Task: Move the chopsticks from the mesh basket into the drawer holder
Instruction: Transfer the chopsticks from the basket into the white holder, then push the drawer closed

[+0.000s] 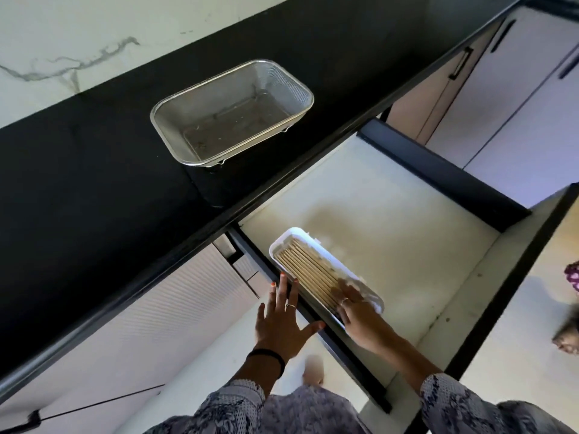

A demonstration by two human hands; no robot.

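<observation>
We see our left hand (283, 321) spread flat, palm down, fingers splayed and pointing away from us, thumb stretched out to the right. A ring sits on one finger and a dark band circles the wrist. Our right hand (357, 314) reaches forward and to the left, palm down, fingers extended and blurred at the tips, with a ring on one finger. Both forearms are bare to patterned sleeves near the elbows, and neither hand grips anything.
</observation>
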